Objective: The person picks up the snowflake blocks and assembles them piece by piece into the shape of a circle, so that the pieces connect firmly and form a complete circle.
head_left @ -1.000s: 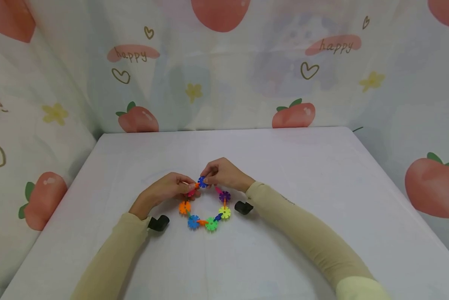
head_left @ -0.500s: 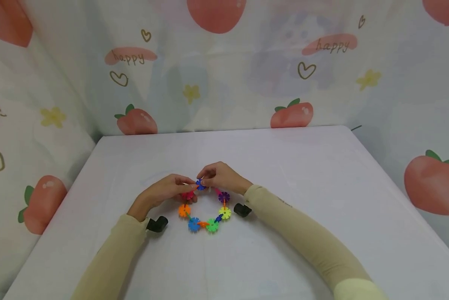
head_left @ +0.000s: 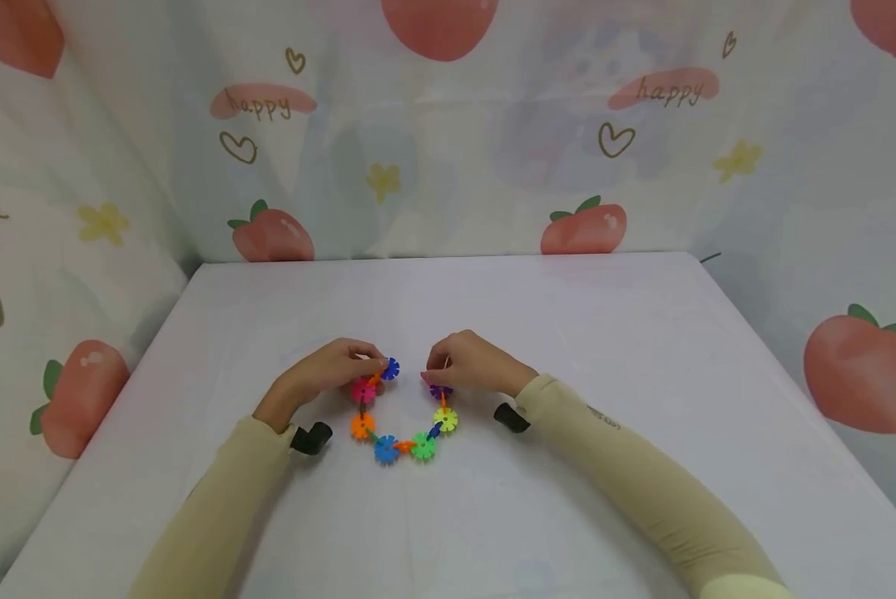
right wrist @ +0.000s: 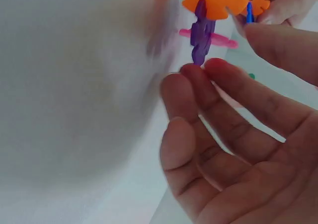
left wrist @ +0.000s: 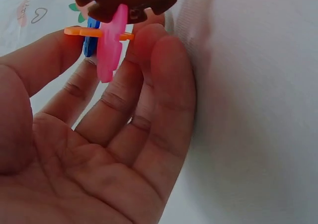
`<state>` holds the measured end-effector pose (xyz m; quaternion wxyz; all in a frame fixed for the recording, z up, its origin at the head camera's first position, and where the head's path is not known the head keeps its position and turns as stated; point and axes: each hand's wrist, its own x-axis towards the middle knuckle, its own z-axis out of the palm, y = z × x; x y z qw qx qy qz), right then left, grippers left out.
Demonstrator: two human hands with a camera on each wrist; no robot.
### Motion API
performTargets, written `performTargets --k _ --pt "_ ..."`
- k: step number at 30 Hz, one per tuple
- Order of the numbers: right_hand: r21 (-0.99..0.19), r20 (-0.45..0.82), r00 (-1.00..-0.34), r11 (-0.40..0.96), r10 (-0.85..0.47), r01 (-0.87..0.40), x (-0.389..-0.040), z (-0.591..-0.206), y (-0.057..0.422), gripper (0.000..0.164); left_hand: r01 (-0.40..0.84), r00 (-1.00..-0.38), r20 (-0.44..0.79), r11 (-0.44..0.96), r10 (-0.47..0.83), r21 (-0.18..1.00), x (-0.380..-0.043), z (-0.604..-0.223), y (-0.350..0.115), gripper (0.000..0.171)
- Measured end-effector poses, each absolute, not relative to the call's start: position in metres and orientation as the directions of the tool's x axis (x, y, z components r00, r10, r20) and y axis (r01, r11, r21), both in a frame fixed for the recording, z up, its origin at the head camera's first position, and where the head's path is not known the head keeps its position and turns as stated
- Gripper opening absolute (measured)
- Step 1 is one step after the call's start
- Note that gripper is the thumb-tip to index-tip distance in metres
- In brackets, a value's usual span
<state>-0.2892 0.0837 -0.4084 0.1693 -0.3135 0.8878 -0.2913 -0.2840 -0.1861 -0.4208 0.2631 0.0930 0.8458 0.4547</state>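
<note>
A curved chain of slotted plastic snowflake discs lies on the white tabletop, with a gap at its far side. My left hand [head_left: 343, 364] pinches the chain's left end at a blue disc [head_left: 391, 368]; beside it are an orange disc [left wrist: 82, 32] seen edge-on and a pink disc [left wrist: 110, 50]. My right hand [head_left: 477, 363] is at the other end, by a purple disc [right wrist: 201, 37] with a magenta disc [right wrist: 223, 40] slotted through it. In the right wrist view its thumb stands apart from the fingers, whose tips are close under the purple disc.
The near part of the chain holds an orange disc [head_left: 363, 427], a blue one [head_left: 387, 450], a green one [head_left: 423, 447] and a yellow one [head_left: 445, 419]. Black wrist cameras [head_left: 311, 438] sit low beside both forearms. A printed curtain [head_left: 448, 150] surrounds the white table [head_left: 567, 316].
The right hand has let go of the blue disc and moved right, to the purple disc. The blue disc has shifted slightly left with the left hand. A gap now shows between the chain's ends.
</note>
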Motion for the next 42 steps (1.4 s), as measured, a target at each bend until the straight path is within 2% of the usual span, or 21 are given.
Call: performTargets --k 8,23,42 --pt "-0.616 -0.138 -0.767 0.661 -0.626 -0.428 -0.279 -0.417 0.077 0.015 -0.042 -0.845 -0.364 0.629 0.392 0.776 -0.286 -0.417 -0.173 0.023" --pt "-0.62 0.072 -0.709 0.525 -0.702 -0.583 -0.27 -0.424 0.076 0.01 -0.032 -0.805 -0.379 0.604 0.457 0.796 -0.29 -0.419 -0.168 0.02" --pt "-0.58 0.178 -0.68 0.482 -0.711 -0.656 -0.261 -0.427 0.07 0.012 -0.071 -0.794 -0.374 0.538 0.479 0.84 -0.286 -0.426 -0.168 0.019"
